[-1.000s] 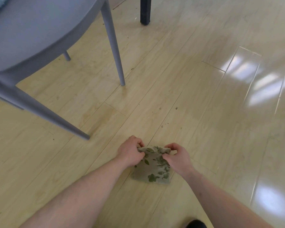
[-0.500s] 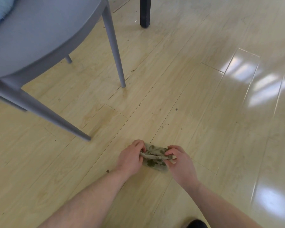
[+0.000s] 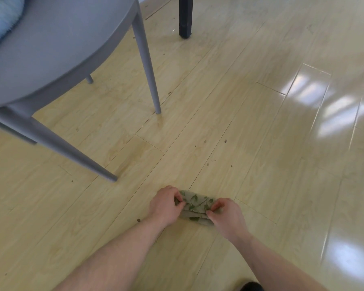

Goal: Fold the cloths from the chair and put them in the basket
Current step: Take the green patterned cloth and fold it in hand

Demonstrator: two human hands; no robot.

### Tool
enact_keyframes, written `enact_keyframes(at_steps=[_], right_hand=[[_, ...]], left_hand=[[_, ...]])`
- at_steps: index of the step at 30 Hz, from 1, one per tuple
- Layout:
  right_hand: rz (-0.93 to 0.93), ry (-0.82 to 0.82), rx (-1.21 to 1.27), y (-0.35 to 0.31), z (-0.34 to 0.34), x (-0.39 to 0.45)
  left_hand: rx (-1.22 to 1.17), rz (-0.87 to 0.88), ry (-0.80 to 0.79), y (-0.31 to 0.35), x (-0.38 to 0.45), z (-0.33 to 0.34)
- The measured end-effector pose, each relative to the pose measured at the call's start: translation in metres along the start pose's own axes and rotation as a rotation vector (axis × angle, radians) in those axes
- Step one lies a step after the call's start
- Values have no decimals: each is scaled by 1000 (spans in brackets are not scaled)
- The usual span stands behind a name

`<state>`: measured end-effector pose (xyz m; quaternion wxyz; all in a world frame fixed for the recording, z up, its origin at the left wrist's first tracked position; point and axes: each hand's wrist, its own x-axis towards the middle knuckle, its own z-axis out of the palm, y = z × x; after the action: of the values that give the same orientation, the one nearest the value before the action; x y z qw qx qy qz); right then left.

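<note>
Change: the leaf-print cloth (image 3: 195, 205), a flat square a second ago, now lies as a narrow band, its far edge drawn over toward the person.
Cloth: on the wooden floor (image 3: 250, 127), between both hands.
Left hand (image 3: 166, 204): fingers curled, pinching the cloth's left end.
Right hand (image 3: 226, 215): thumb and fingers pinching the right end.
Count: two hands, one patterned cloth, one grey chair (image 3: 57, 51).
Surroundings: a blue cloth (image 3: 0, 19) rests on the chair seat; a dark furniture leg (image 3: 185, 16) stands beyond; small crumbs dot the boards.
</note>
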<state>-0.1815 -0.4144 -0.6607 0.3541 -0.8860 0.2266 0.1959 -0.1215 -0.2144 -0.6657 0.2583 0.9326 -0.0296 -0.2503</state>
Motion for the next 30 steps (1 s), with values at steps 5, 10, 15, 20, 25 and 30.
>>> enact_keyframes(at_steps=[5,10,15,20,25,30], right_hand=[[78,-65,26,6,0,-4],[58,-174,23,-6,-12,-8],[57,-171,72,-31,-41,-15],[58,-174,156,-66,-75,-38],[36,-154,325,-111,-115,-66],[-60,-201,442,-166,-171,-103]], left_hand=[[21,-41,-71,-6,-6,2],[140,-6,-165,2,-14,-7],[87,-27,-193,20,-24,-42],[-55,-92,-227,43,-45,-92],[-83,-70,-183,69,-68,-150],[21,71,-53,104,-98,-224]])
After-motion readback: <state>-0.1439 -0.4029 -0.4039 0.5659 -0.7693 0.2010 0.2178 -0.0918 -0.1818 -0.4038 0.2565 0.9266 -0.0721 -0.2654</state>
